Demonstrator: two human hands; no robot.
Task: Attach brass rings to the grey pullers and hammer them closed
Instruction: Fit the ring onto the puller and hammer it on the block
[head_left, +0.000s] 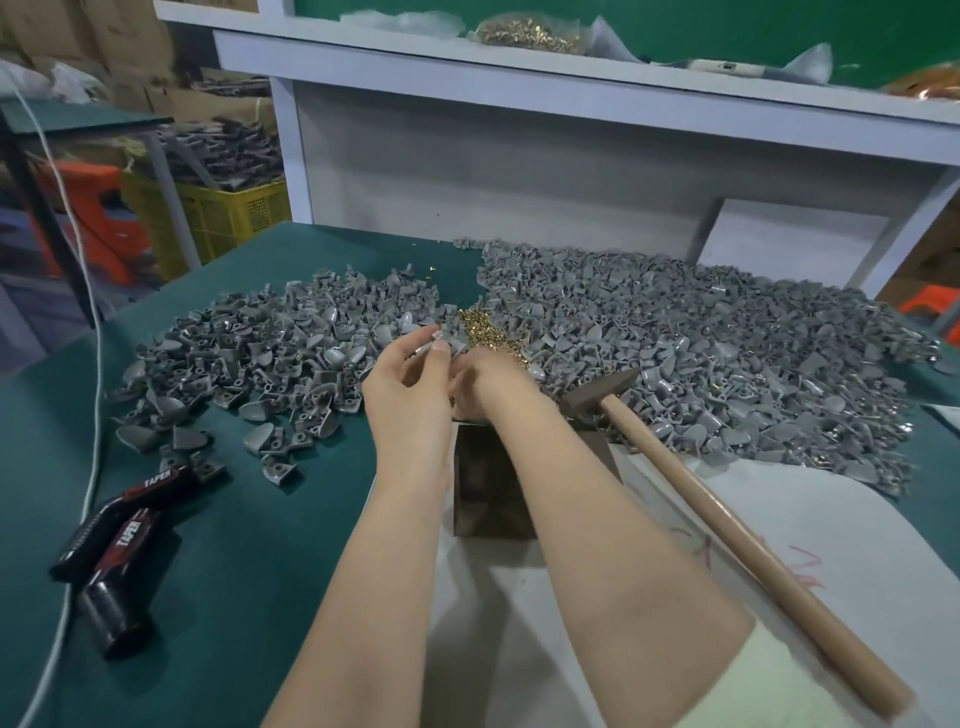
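Note:
Both hands meet above a dark metal block (493, 483) at the table's middle. My left hand (408, 387) pinches a grey puller (451, 340) between thumb and fingertips. My right hand (491, 382) is curled close beside it, its fingertips hidden behind the left hand. A small heap of brass rings (485, 327) lies just beyond the hands. A large pile of grey pullers (701, 353) spreads to the right, and a second pile of pullers (270, 353) to the left. A hammer (727, 525) with a wooden handle lies to the right, its head by the block.
Black tape dispensers (117, 545) lie on the green table at the front left, beside a white cord (78, 519). A white sheet (810, 519) covers the table's right front. A white shelf (571, 67) holding a bag of brass parts stands behind.

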